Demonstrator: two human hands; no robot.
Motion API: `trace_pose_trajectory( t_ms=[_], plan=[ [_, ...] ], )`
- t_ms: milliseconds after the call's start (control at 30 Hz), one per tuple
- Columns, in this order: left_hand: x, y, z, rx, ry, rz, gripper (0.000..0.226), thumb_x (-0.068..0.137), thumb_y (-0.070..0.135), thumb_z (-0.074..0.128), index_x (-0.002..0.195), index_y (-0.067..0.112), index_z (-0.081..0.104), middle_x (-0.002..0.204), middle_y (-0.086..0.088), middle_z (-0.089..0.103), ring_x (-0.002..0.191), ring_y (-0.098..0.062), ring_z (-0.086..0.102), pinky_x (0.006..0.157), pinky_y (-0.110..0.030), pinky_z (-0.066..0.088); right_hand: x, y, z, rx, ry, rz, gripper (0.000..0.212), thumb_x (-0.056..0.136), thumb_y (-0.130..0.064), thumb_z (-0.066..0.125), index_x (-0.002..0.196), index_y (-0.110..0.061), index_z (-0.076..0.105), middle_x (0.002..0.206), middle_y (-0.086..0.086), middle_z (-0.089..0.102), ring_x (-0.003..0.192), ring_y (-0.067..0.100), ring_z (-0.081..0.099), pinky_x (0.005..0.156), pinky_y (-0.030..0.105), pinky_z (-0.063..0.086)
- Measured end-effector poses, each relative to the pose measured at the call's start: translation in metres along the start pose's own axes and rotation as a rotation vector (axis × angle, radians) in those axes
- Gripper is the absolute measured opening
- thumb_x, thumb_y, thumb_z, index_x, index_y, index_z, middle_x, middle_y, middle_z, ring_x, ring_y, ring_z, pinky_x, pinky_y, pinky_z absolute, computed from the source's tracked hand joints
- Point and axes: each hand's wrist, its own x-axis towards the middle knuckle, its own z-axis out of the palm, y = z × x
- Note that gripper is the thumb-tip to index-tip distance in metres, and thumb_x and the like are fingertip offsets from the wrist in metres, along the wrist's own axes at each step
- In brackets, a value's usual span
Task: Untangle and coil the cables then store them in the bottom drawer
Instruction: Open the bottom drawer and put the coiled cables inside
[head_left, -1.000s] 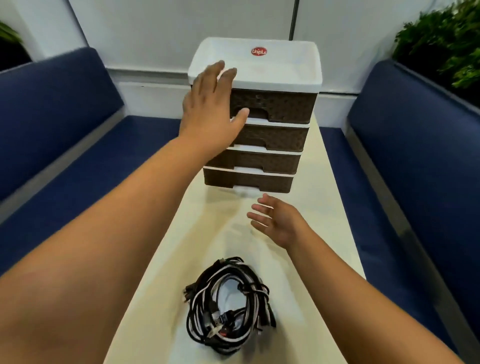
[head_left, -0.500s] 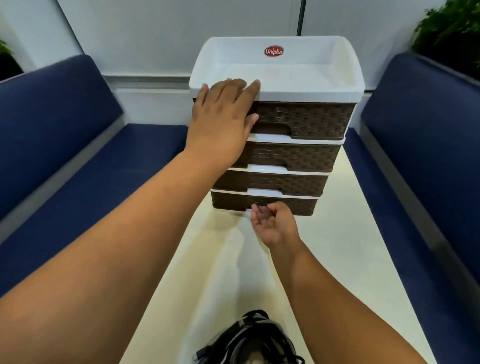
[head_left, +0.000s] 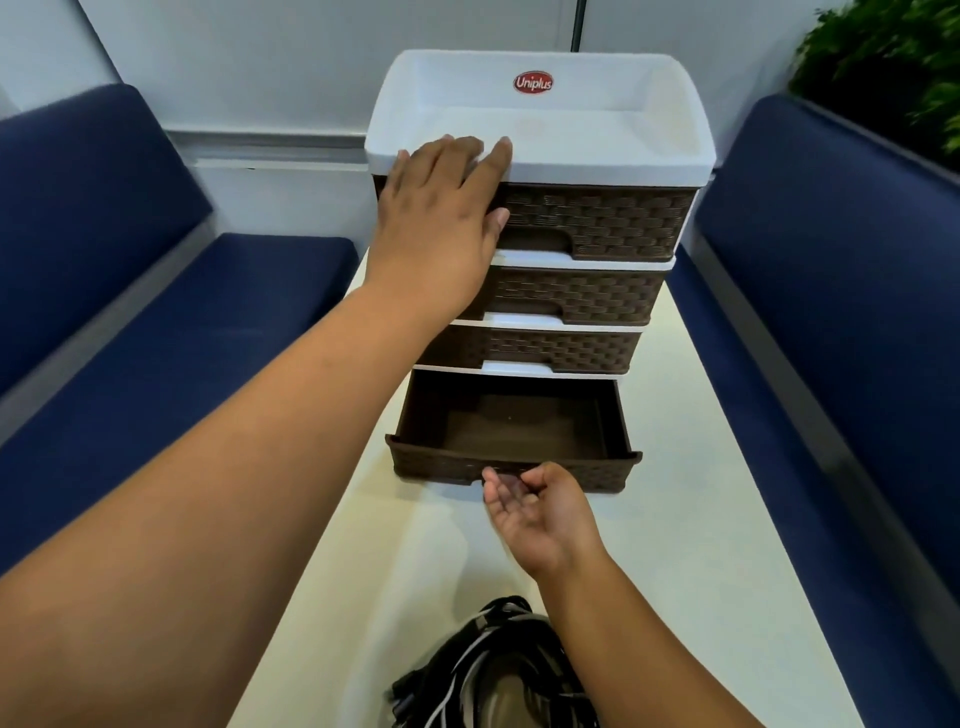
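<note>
step: opening bottom drawer (head_left: 511, 457) | L hand (head_left: 441, 218) flat, fingers straight, pressing drawer unit (head_left: 540, 150) top to steady it | R hand (head_left: 540, 509) palm up, fingers curled at drawer front, grip unclear | cables (head_left: 498, 670) coiled on table (head_left: 701, 545), near edge | tip: pull straight, hold unit down

Bottom drawer (head_left: 511, 457): dark brown, woven-pattern front, pulled well out of white-framed four-drawer unit (head_left: 540, 171); interior bare, dark, nothing inside. Three upper drawers closed. Unit upright at far end of pale counter (head_left: 691, 519). Cables (head_left: 493, 670): black and white, gathered in coiled bundle, lying on counter at near edge of view, well apart from open drawer, partly cut off by frame.
</note>
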Motion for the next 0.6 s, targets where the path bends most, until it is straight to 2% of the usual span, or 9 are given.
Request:
trace_pose_trajectory(
  t_ms=[133,233,333,400,467,533,600],
  plan=[
    [0.000,0.002,-0.004,0.022,-0.071,-0.009,0.054,0.101,0.034,0.040,0.152,0.021,0.025,0.154,-0.008,0.032,0.144,-0.027,0.022,0.117,-0.043,0.013,-0.008,0.002,-0.004,-0.029,0.026,-0.004,0.020,0.091,0.000,0.042,0.110,0.000,0.051,0.124,0.025,0.056,0.100,0.035,0.063,0.076,0.039,0.053],
    [-0.004,0.005,-0.006,0.054,-0.140,-0.019,0.060,0.103,0.036,0.034,0.155,0.021,0.010,0.162,-0.008,0.012,0.149,-0.026,0.006,0.119,-0.042,0.003,-0.018,0.003,-0.004,-0.058,0.014,-0.006,0.026,0.092,0.001,0.041,0.116,0.001,0.050,0.126,0.026,0.055,0.102,0.036,0.063,0.085,0.040,0.052],
    [-0.019,0.012,-0.016,0.029,-0.133,-0.019,0.066,0.103,0.039,0.032,0.155,0.017,-0.001,0.163,-0.008,-0.004,0.149,-0.024,-0.005,0.118,-0.039,-0.004,-0.031,0.004,-0.005,-0.100,-0.016,0.002,0.030,0.091,0.004,0.039,0.120,0.002,0.048,0.124,0.029,0.053,0.106,0.040,0.062,0.089,0.041,0.051],
    [-0.041,0.021,-0.029,-0.021,-0.123,-0.027,0.066,0.102,0.041,0.033,0.155,0.017,0.002,0.163,-0.007,-0.003,0.149,-0.023,-0.004,0.117,-0.036,-0.005,-0.045,0.005,-0.005,-0.175,-0.047,-0.016,0.020,0.092,0.001,0.040,0.110,0.002,0.050,0.120,0.027,0.056,0.098,0.036,0.064,0.080,0.037,0.053],
    [-0.073,0.032,-0.040,-0.116,-0.158,-0.086,0.063,0.102,0.042,0.035,0.155,0.020,0.010,0.163,-0.003,0.002,0.149,-0.022,0.000,0.117,-0.036,0.001,-0.063,0.006,-0.011,-0.324,-0.064,-0.096,0.014,0.095,-0.004,0.044,0.105,0.001,0.053,0.108,0.021,0.058,0.080,0.029,0.065,0.069,0.031,0.053],
    [-0.114,0.041,-0.047,-0.223,-0.238,-0.180,0.060,0.101,0.045,0.035,0.153,0.022,0.017,0.162,0.001,0.009,0.148,-0.021,0.009,0.117,-0.039,0.012,-0.083,0.005,-0.021,-0.570,-0.043,-0.225,0.017,0.097,-0.009,0.048,0.107,0.000,0.059,0.098,0.015,0.059,0.072,0.023,0.063,0.065,0.028,0.051],
    [-0.157,0.045,-0.049,-0.310,-0.352,-0.257,0.058,0.101,0.047,0.034,0.152,0.022,0.023,0.159,0.001,0.019,0.144,-0.019,0.019,0.115,-0.040,0.022,-0.102,0.003,-0.034,-0.858,-0.009,-0.336,0.016,0.097,-0.013,0.051,0.105,-0.007,0.062,0.097,0.009,0.062,0.074,0.020,0.060,0.064,0.027,0.048]
  ],
)
